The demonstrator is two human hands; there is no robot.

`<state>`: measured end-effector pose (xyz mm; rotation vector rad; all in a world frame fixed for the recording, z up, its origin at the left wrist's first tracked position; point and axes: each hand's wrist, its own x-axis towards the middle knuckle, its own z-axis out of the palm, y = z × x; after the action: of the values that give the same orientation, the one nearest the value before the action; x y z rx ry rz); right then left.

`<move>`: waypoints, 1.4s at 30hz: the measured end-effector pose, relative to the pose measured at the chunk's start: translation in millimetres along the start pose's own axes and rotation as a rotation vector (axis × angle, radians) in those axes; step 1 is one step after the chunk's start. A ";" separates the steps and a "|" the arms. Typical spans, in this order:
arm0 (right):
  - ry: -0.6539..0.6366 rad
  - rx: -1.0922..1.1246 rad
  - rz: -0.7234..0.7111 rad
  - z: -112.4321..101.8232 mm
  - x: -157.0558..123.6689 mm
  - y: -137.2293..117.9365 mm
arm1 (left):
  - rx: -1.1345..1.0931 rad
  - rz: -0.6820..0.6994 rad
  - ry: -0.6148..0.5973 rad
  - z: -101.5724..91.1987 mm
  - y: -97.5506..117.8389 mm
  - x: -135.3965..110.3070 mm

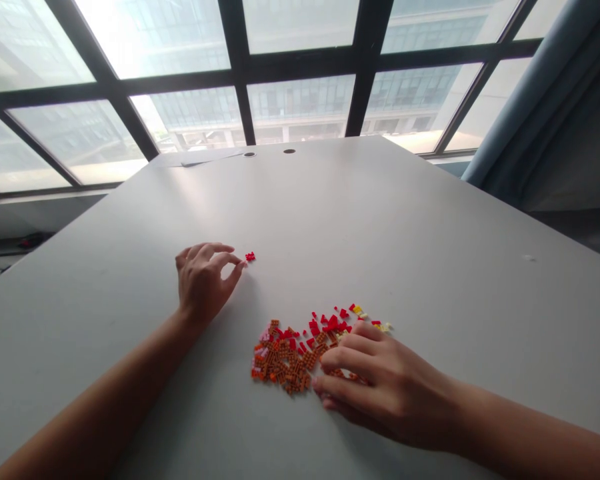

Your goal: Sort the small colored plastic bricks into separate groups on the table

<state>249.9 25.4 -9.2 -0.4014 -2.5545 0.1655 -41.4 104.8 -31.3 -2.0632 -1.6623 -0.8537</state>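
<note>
A small red toy building brick piece (251, 256) sits on the table at the fingertips of my left hand (205, 277). The thumb and forefinger of that hand are pinched together; whatever is between them is too small to make out. My right hand (380, 380) rests over the right side of a pile of small toy building bricks (285, 363), its fingers spread and curved with gaps between them. Brown bricks make up most of the pile, with orange and pink ones at its left. Red bricks (333, 323) and a few yellow ones (357, 310) lie along its far edge, partly hidden by my right hand.
The white table (330, 213) reaches toward a dark-framed window (300, 67). Two round holes (289, 151) and a thin flat sheet (210, 160) are at its far edge. A blue curtain (525, 113) hangs at the right, and a small whitish scrap (529, 258) lies on the right side.
</note>
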 end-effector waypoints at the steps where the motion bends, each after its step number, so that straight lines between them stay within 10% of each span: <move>1: -0.008 -0.001 0.008 1.2 -0.4 -0.5 | 0.004 0.004 0.002 0.2 -0.1 -0.2; 24: 0.116 0.013 0.107 7.4 2.6 -4.6 | -0.129 0.121 0.087 -14.8 13.6 4.2; 33: 0.092 0.086 0.201 7.5 -8.7 6.4 | -0.488 0.429 -0.578 -73.1 76.2 -11.3; 42: 0.108 0.070 0.203 6.7 -8.2 7.7 | -0.547 0.414 -0.619 -67.6 75.7 -32.0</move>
<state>254.9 29.8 -20.5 -0.6258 -2.3916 0.2984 12.0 20.6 6.1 -3.1559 -1.2302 -0.5971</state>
